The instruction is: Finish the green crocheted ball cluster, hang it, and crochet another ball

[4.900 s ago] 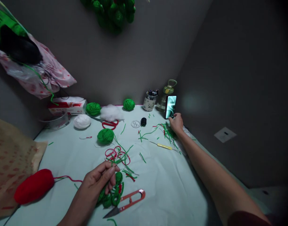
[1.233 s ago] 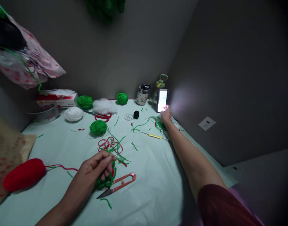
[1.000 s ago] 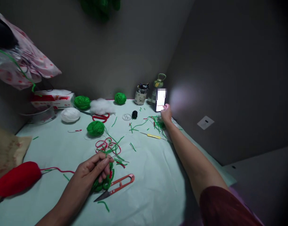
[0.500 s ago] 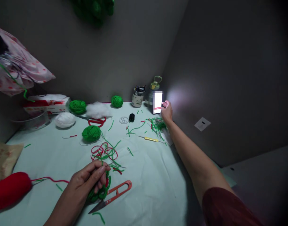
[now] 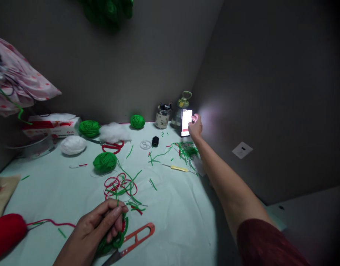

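The smartphone (image 5: 186,125) stands upright with its screen lit at the far right end of the cloth-covered table (image 5: 181,207), just in front of a clear water bottle (image 5: 175,120) with a green cap and loop handle; the bottle's contents are hard to make out. The person's right hand (image 5: 196,127) is at the phone's right edge, its fingers loosely curled and parted, grasping nothing, the thumb at the screen; whether it touches cannot be told. The left hand (image 5: 99,225) has thumb and forefinger pinched together on a strand of green yarn (image 5: 118,203), the other fingers curled over a green crocheted piece (image 5: 111,242) with a touch of red. Orange thread snips (image 5: 136,238) lie just beside that piece. Left of the bottle, a clear jar (image 5: 162,120) with a patterned beige band holds dark items that poke above its rim, too dim to name. A small round clear dish (image 5: 145,145) has little rings (image 5: 145,144) in it and sits next to a black thread spool (image 5: 155,141). At the far left, a wide clear plastic bowl (image 5: 33,147) stands before a red and white carton (image 5: 54,126); what the bowl holds is unclear. A brown paper bag (image 5: 3,192) is cut off by the left edge, its inside out of sight, near a skein of red yarn (image 5: 9,234).
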Demonstrator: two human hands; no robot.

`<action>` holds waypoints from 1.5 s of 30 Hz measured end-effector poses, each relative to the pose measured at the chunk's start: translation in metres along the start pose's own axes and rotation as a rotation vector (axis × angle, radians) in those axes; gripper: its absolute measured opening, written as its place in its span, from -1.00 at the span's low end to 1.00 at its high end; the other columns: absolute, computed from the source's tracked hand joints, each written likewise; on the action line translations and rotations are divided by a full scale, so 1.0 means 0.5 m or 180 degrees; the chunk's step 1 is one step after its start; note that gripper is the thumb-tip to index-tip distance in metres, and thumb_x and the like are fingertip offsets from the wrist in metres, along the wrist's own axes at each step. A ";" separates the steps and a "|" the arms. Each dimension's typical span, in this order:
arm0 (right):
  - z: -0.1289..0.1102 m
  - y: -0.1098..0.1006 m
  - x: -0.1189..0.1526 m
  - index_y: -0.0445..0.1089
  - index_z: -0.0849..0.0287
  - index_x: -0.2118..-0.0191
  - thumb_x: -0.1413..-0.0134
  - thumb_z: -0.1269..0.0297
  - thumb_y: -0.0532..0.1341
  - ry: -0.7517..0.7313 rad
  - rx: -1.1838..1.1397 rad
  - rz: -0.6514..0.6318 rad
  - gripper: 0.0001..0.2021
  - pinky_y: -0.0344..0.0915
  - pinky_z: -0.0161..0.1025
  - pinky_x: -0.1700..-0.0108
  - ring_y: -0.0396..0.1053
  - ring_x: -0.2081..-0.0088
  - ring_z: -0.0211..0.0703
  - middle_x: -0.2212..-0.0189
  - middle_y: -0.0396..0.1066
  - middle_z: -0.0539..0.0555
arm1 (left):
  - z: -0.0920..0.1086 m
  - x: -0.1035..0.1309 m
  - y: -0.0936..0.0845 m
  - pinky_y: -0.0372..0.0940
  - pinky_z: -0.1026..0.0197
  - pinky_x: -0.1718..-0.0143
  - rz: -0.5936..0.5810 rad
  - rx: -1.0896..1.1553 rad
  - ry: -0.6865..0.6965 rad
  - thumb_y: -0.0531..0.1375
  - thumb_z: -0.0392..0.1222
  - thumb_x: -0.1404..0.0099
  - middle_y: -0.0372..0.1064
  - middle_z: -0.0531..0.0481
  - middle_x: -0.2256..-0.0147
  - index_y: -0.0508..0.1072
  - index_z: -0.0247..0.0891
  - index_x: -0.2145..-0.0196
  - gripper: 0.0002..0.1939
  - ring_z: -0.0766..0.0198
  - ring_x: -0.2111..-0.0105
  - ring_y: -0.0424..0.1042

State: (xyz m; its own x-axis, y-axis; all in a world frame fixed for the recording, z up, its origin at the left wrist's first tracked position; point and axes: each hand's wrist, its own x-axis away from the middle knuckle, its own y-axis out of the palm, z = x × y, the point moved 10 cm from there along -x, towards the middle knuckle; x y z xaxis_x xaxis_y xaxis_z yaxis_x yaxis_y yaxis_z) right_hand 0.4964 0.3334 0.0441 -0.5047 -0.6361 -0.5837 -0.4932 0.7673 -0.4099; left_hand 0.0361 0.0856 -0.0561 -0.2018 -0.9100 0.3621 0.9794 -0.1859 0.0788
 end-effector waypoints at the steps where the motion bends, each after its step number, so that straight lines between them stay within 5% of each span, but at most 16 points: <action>1: 0.000 0.002 -0.002 0.15 0.24 -0.24 0.02 0.49 0.08 -0.0010 0.0001 0.0008 -0.38 0.26 0.07 -0.23 0.36 -0.18 0.06 -0.13 0.40 0.31 | 0.001 0.001 0.000 0.19 0.28 0.45 0.0023 0.0015 -0.0003 0.33 0.25 -0.15 0.38 0.03 0.49 0.51 -0.22 0.38 -0.56 0.29 0.50 0.25; 19: -0.014 0.018 -0.018 0.18 0.23 -0.21 0.04 0.52 0.08 -0.0157 0.0129 -0.0006 -0.39 0.21 0.12 -0.26 0.32 -0.17 0.08 -0.12 0.39 0.26 | -0.013 -0.010 0.002 0.20 0.26 0.44 -0.0231 -0.0192 -0.0066 0.26 0.30 -0.20 0.37 0.03 0.51 0.53 -0.21 0.36 -0.53 0.28 0.49 0.25; 27: 0.031 -0.019 0.024 0.19 0.24 -0.22 0.04 0.51 0.03 -0.0001 0.0199 0.0119 -0.39 0.22 0.08 -0.23 0.36 -0.14 0.04 -0.08 0.44 0.26 | 0.006 0.004 0.005 0.13 0.25 0.48 -0.0034 -0.0135 0.0009 0.28 0.29 -0.17 0.36 0.02 0.53 0.54 -0.22 0.38 -0.54 0.26 0.50 0.24; 35: 0.045 -0.010 0.044 0.21 0.25 -0.22 0.06 0.52 0.03 0.0187 0.0194 0.0027 -0.37 0.22 0.04 -0.23 0.37 -0.13 0.04 -0.09 0.45 0.27 | -0.007 -0.006 0.006 0.17 0.26 0.44 -0.0228 -0.0168 -0.0022 0.26 0.26 -0.23 0.37 0.02 0.51 0.53 -0.20 0.39 -0.57 0.28 0.49 0.24; 45: -0.005 -0.024 0.069 0.24 0.28 -0.18 0.00 0.47 0.07 0.0424 -0.0155 -0.0143 -0.45 0.20 0.10 -0.24 0.38 -0.13 0.07 -0.08 0.43 0.33 | -0.005 -0.005 0.009 0.18 0.27 0.44 -0.0323 -0.0111 0.0045 0.25 0.20 -0.27 0.38 0.03 0.47 0.50 -0.20 0.37 -0.62 0.30 0.48 0.25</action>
State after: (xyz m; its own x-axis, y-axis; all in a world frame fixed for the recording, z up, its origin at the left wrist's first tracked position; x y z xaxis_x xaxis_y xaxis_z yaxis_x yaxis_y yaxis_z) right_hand 0.4830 0.3019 0.0307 -0.5692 -0.6774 -0.4659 -0.5497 0.7350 -0.3971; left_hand 0.0410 0.0861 -0.0591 -0.3000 -0.8910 0.3407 0.9536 -0.2898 0.0819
